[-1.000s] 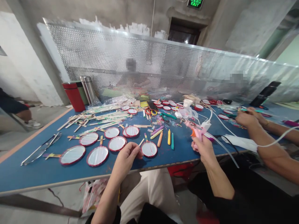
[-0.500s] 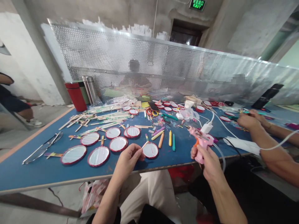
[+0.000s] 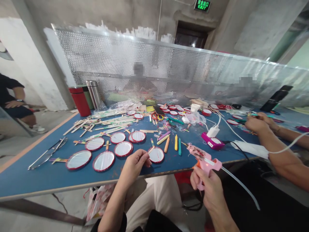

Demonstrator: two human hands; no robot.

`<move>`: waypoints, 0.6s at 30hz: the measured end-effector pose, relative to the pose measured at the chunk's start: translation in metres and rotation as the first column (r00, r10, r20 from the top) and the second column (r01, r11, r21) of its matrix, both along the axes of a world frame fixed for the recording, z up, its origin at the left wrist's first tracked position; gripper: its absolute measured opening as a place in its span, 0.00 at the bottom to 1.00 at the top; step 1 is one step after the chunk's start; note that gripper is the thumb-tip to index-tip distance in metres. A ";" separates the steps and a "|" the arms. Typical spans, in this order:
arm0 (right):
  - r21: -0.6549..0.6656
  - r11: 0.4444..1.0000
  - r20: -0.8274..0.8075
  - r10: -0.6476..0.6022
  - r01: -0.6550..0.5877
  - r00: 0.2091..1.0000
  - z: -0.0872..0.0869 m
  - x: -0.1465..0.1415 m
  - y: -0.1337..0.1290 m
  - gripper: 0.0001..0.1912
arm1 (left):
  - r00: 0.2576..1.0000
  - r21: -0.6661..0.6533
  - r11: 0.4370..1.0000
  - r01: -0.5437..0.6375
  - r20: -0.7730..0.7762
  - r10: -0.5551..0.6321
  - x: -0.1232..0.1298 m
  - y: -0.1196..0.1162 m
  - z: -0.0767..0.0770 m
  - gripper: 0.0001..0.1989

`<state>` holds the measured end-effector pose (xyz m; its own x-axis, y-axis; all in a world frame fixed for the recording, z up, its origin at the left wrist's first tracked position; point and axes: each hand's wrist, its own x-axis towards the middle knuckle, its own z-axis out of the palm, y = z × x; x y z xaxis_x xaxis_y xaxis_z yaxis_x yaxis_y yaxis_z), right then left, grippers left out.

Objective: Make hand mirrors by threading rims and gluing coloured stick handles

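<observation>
My left hand [image 3: 137, 163] is closed in a pinch at the table's front edge. A thin pale wooden stick [image 3: 151, 150] reaches from its fingertips across the coloured handle of a round, red-rimmed mirror [image 3: 156, 155], which lies flat. My right hand [image 3: 209, 184] grips a pink hot glue gun [image 3: 205, 166], its nozzle pointing left and up towards the crayons. A translucent glue stick [image 3: 241, 187] juts from the gun's back. Left of my left hand lie several more red-rimmed mirrors [image 3: 103, 160], some with coloured stick handles.
Crayons [image 3: 166, 144] lie beyond the mirror. Loose wooden sticks [image 3: 84, 125], a red bottle [image 3: 79, 101] and eyeglasses [image 3: 48, 154] are at left. A purple power strip [image 3: 212, 141] with cables sits at right, near a co-worker's arms [image 3: 277, 145]. A perforated metal screen [image 3: 120, 64] stands behind.
My right hand has drawn the glue gun down and towards me, uncovering the power strip. My left hand stays nearly in place by the mirror.
</observation>
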<state>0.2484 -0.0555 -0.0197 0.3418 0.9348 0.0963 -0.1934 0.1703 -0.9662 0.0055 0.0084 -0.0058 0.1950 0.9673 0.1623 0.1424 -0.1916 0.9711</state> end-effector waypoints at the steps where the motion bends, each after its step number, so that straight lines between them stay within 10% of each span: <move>1: -0.011 1.000 -0.015 -0.008 0.008 1.000 0.000 -0.002 -0.001 0.22 | 1.000 0.001 1.000 0.003 0.007 -0.003 0.000 0.000 0.000 0.15; 18: -0.134 0.977 -0.061 0.159 -0.166 0.985 0.006 -0.031 -0.018 0.15 | 0.996 0.008 1.000 0.022 -0.087 -0.021 -0.001 -0.003 0.004 0.13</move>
